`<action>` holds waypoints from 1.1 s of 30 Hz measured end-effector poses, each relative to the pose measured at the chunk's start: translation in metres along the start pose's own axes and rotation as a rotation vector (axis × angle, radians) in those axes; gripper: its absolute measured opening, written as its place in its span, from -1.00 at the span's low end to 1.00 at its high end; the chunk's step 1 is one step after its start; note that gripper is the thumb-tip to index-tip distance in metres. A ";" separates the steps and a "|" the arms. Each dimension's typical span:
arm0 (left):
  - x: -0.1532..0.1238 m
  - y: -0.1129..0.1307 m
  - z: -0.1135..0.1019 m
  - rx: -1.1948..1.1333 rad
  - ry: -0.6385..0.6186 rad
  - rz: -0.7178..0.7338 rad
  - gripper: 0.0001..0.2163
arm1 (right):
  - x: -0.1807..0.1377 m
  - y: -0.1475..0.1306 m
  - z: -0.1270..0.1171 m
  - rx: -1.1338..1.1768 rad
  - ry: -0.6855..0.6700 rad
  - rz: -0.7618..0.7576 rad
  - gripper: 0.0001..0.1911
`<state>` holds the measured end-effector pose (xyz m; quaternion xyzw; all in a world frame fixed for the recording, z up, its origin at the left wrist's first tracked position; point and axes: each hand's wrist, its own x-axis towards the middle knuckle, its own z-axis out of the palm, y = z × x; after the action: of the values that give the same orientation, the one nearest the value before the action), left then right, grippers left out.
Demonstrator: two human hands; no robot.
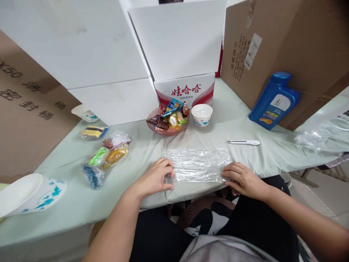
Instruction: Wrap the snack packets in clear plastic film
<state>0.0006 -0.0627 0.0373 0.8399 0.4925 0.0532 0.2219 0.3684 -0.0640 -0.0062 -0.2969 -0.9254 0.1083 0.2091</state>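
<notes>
A clear, wrinkled plastic sheet or bag (200, 165) lies flat in front of me near the table's front edge. My left hand (155, 177) rests at its left end, fingers bent and thumb apart from them. At the right end, the fingers of my right hand (244, 180) lie over the plastic's edge, with the thumb lower down by the table edge. Neither hand is closed round it. Just beyond the plastic, to the right, is a white utility knife (243, 142).
A pink bowl of wrapped snacks (168, 131) and a paper cup (201, 115) stand ahead, before a white-and-red carton (185, 89). Bagged colourful items (106, 158) and a large paper bucket (47, 193) are left. A blue bottle (274, 102) leans by a cardboard box (272, 43).
</notes>
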 end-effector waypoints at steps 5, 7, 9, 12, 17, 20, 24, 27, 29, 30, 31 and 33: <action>-0.003 -0.006 -0.003 -0.010 -0.012 0.038 -0.89 | 0.002 -0.001 -0.003 0.006 0.024 -0.019 -0.80; -0.004 -0.006 -0.005 -0.019 -0.003 0.051 -0.87 | 0.004 -0.001 -0.004 0.017 0.032 -0.004 -0.82; -0.005 -0.005 -0.006 -0.049 -0.003 0.062 -0.91 | 0.007 -0.001 -0.005 0.031 0.047 0.046 -0.83; -0.006 -0.004 -0.006 -0.061 -0.026 0.038 -0.74 | 0.012 0.000 -0.007 0.039 0.046 0.133 -0.84; -0.006 -0.004 -0.006 -0.064 0.024 0.035 -0.94 | 0.018 0.005 -0.010 0.030 0.041 0.247 -0.80; -0.004 -0.012 -0.006 -0.227 0.105 -0.028 -0.92 | 0.022 0.010 -0.010 0.056 0.044 0.306 -0.78; 0.007 -0.025 0.001 -0.393 0.265 -0.230 -0.87 | 0.033 0.019 -0.005 0.037 0.046 0.447 -0.75; 0.021 -0.027 0.012 -0.370 0.367 -0.295 -0.91 | 0.045 0.024 0.000 -0.068 0.023 0.533 -0.74; 0.030 -0.024 0.019 -0.277 0.417 -0.332 -0.92 | 0.052 0.024 0.003 -0.164 -0.034 0.580 -0.75; 0.033 -0.021 0.021 -0.215 0.440 -0.352 -0.92 | 0.056 0.024 0.004 -0.213 -0.075 0.599 -0.75; 0.037 -0.019 0.024 -0.147 0.459 -0.374 -0.92 | 0.058 0.023 0.005 -0.260 -0.114 0.615 -0.75; 0.041 -0.014 0.026 -0.008 0.486 -0.417 -0.91 | 0.060 0.021 0.006 -0.335 -0.154 0.632 -0.75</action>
<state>0.0183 -0.0305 0.0024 0.6825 0.6926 0.2076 0.1073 0.3321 -0.0121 0.0011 -0.5893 -0.8059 0.0365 0.0434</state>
